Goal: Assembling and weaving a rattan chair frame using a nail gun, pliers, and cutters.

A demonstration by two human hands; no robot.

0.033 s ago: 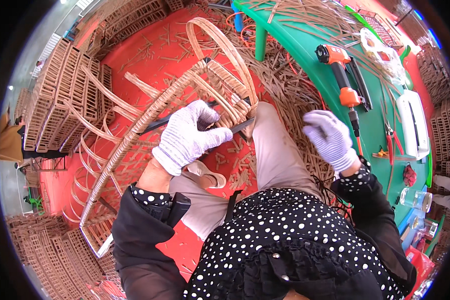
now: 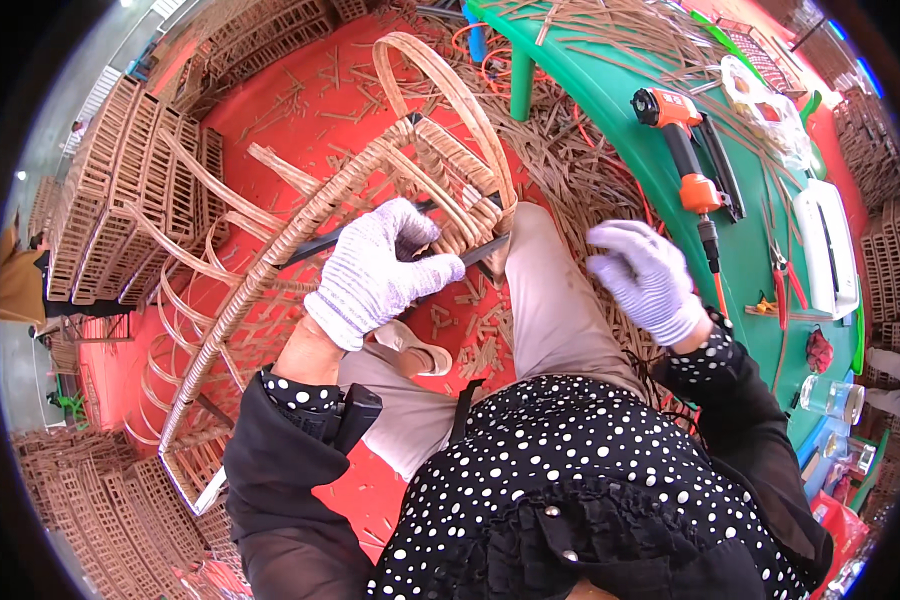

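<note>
Fingers of the left hand (image 2: 378,276) grasped a dark bar (image 2: 486,251) of a wicker frame (image 2: 305,215) at center; the right hand (image 2: 644,280) hovered center-right, fingers loosely parted.

Gloves (image 2: 382,275) white-and-lilac striped knit. Top (image 2: 560,430) black, white-dotted, ruffled. Sleeves (image 2: 282,480) black; cuffs (image 2: 298,392) dotted. Trousers (image 2: 560,290) pale beige.

Frame (image 2: 290,235) at left, table (image 2: 745,270) at right, nail gun (image 2: 682,155) on it

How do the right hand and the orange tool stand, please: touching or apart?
Apart: the head view shows green tabletop between right hand and orange tool.
</note>
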